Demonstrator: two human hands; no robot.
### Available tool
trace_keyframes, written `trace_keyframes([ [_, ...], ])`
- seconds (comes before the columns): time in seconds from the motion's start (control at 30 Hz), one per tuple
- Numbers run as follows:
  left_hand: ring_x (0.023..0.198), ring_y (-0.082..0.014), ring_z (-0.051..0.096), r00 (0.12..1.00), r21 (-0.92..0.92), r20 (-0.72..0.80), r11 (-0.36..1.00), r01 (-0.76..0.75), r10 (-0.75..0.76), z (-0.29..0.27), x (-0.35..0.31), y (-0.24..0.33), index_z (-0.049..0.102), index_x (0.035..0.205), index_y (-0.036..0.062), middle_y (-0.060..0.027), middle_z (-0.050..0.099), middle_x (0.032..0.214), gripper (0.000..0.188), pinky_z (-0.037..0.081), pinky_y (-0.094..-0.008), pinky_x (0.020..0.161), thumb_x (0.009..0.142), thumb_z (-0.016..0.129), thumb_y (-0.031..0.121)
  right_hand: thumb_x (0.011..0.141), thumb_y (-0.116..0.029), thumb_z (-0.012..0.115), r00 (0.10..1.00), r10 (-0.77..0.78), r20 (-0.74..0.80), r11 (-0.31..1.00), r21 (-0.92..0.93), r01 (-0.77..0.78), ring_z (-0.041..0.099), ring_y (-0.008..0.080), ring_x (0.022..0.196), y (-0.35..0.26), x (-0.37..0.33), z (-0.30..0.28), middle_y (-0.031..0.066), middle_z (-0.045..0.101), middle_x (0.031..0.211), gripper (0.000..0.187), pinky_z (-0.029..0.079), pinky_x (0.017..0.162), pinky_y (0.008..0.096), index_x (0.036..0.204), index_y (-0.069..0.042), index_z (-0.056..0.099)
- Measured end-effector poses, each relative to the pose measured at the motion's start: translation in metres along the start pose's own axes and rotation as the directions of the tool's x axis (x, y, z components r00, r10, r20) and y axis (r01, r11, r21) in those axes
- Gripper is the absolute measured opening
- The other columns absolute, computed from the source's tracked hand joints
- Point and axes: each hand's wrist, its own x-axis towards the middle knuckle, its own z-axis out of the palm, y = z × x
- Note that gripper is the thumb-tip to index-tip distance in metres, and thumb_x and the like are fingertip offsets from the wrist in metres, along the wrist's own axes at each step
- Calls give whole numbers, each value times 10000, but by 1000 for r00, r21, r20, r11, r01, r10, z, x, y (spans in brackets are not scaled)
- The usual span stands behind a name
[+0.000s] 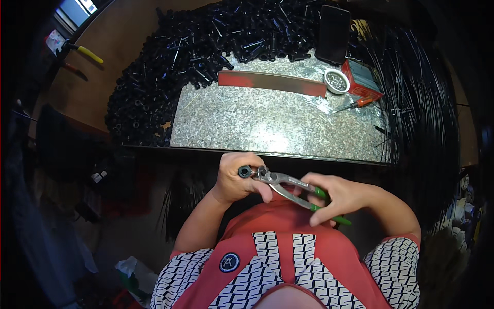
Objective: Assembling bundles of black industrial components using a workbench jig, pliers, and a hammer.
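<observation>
My left hand (232,177) is closed round a small black tubular part (244,171), its round open end facing up. My right hand (342,193) grips metal pliers (283,181) with green handles. The handles are spread, and some of my right fingers are blurred. The pliers' jaws meet the black part beside my left thumb; whether they bite on it or on a small piece in it, I cannot make out. Both hands are in front of my red shirt, just below the near edge of the speckled stone slab (231,123).
A large heap of black tubular parts (206,31) lies behind and left of the slab. On it are a red-brown strip (272,84), a white bowl (337,91) of small metal pieces, a red box (363,93) and a screwdriver (364,102). Thin black strands (422,103) fill the right side.
</observation>
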Motion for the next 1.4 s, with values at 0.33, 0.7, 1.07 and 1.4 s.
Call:
trace_keyframes([
  [0.33,559,-69,536,996,-114,-3,989,89,-90,-6,8,6,668,824,14,1,578,641,747,374,-204,489,445,737,654,1014,-234,400,988,-78,-135,986,133,96,626,126,581,23,-1,-1,82,667,753,336,498,552,254,889,22,578],
  [0.7,561,-56,513,994,-80,-31,991,105,-108,-12,10,7,670,821,31,18,587,655,733,366,-209,501,428,744,645,809,-147,709,469,-855,-222,333,-928,166,592,370,869,28,6,-1,221,570,969,398,491,737,394,1086,50,503],
  [1.07,640,-58,526,985,-233,39,957,171,-167,-5,13,3,669,831,21,10,611,756,635,391,-200,560,467,811,521,680,-66,734,829,-491,-266,650,-746,146,592,358,816,23,7,-1,155,556,897,610,470,724,422,1201,-12,421],
  [1.4,625,-38,483,994,-307,-21,946,98,-110,11,10,-1,630,936,33,19,601,756,586,385,-188,556,552,858,412,686,78,498,861,-476,-180,660,-720,214,499,384,997,20,13,-15,207,467,1077,639,409,912,428,1305,-11,367],
])
